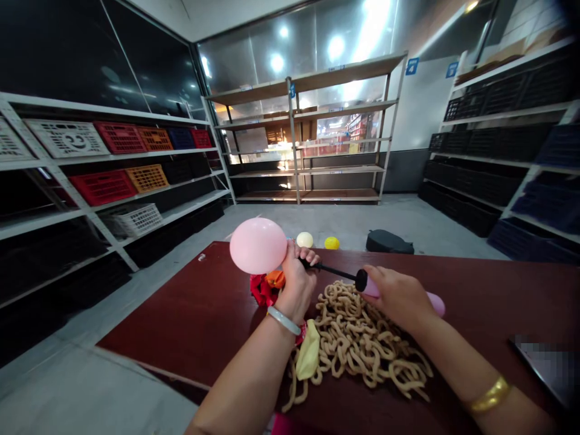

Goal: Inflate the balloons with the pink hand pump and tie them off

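Observation:
My left hand [296,281] pinches the neck of a half-inflated pink balloon [257,245] onto the black nozzle of a hand pump. My right hand [396,296] is closed around the pump's pink barrel [435,304], its black rod [333,272] running between my two hands. Both hands hover over a dark red table [199,314]. Under them lies a heap of tan chain links [362,344]. A limp yellow balloon [309,356] rests by my left wrist, and red and orange balloons [267,285] lie just left of that hand.
A cream balloon [304,239] and a yellow balloon [331,243] sit at the table's far edge. A black bag [388,242] lies on the floor beyond. Shelving with coloured crates [120,138] lines the left wall; dark crates fill the right racks [493,145].

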### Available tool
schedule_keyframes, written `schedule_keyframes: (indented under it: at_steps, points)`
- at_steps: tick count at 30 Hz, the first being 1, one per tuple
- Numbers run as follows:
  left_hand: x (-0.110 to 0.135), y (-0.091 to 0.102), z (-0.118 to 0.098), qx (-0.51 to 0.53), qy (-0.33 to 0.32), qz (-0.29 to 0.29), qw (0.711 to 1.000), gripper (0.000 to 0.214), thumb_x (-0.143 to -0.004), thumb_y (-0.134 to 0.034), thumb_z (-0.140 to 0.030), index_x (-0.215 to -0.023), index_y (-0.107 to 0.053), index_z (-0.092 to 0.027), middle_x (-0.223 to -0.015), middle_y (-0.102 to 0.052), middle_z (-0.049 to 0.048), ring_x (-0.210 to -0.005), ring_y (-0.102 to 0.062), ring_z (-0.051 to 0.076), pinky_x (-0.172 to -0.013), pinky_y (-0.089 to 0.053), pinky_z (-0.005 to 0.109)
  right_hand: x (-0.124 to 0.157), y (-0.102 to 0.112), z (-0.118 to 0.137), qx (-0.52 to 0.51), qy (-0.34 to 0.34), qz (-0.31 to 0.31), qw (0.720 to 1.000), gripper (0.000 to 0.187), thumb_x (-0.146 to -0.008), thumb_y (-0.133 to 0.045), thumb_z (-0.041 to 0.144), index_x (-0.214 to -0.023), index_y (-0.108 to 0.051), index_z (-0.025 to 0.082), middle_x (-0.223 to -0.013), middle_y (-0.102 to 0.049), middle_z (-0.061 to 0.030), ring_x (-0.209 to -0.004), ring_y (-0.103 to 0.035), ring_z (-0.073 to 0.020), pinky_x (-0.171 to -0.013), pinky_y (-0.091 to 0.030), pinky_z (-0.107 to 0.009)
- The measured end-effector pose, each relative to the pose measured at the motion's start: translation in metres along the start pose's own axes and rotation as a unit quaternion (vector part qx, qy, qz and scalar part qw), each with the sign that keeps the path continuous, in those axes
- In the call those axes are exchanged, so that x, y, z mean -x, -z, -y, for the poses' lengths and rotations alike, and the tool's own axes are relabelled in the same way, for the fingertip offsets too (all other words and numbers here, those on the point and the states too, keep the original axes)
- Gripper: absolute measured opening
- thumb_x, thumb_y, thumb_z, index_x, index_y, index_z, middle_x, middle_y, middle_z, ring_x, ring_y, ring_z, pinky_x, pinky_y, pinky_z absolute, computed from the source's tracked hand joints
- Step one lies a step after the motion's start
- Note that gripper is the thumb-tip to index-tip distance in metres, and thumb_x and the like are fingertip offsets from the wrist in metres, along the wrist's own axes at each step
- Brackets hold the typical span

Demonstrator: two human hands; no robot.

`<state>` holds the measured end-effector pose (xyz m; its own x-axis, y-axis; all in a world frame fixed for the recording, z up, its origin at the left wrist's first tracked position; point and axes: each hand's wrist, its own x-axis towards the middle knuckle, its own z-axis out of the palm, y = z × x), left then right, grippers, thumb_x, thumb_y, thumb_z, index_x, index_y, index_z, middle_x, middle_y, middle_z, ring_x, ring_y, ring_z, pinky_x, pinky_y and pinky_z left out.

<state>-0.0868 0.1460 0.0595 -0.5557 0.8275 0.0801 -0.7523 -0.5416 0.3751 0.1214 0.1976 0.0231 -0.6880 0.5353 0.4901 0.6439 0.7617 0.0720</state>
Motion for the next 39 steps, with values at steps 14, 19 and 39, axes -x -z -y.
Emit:
schedule_keyframes:
  at_steps: [14, 19, 39]
  points:
    - [0.030, -0.008, 0.043, -0.029, 0.064, 0.003, 0.998, 0.044, -0.083, -0.059, -0.041, -0.057, -0.031, -0.019, -0.049, -0.031, -0.0050, -0.042, -0.032, 0.008, -0.045, -0.028, 0.024, -0.005, 0.008, 0.022, -0.017, -0.005, 0.013, 1.000, 0.045, -0.080, -0.058, 0.042, -0.118, -0.050, 0.020, -0.102, -0.066, -0.0089, -0.089, -0.063, -0.0237, -0.070, -0.044, -0.032]
    - [-0.001, 0.001, 0.003, -0.017, 0.036, -0.029, 0.999, 0.043, -0.084, -0.058, -0.034, -0.058, -0.028, -0.019, -0.048, -0.029, -0.0057, -0.040, -0.029, 0.008, -0.043, -0.026, 0.023, -0.004, -0.006, -0.005, 0.001, -0.007, 0.013, 1.000, 0.045, -0.082, -0.056, 0.044, -0.121, -0.051, 0.021, -0.106, -0.065, -0.0078, -0.092, -0.062, -0.0234, -0.072, -0.044, -0.032]
    - [0.040, -0.013, 0.048, -0.044, 0.058, 0.043, 0.996, 0.044, -0.085, -0.057, -0.040, -0.059, -0.029, -0.019, -0.051, -0.031, -0.0045, -0.046, -0.037, 0.009, -0.050, -0.033, 0.024, -0.005, 0.010, 0.030, -0.003, -0.036, 0.010, 0.999, 0.046, -0.082, -0.056, 0.043, -0.121, -0.049, 0.019, -0.105, -0.064, -0.0109, -0.093, -0.059, -0.0248, -0.075, -0.040, -0.032]
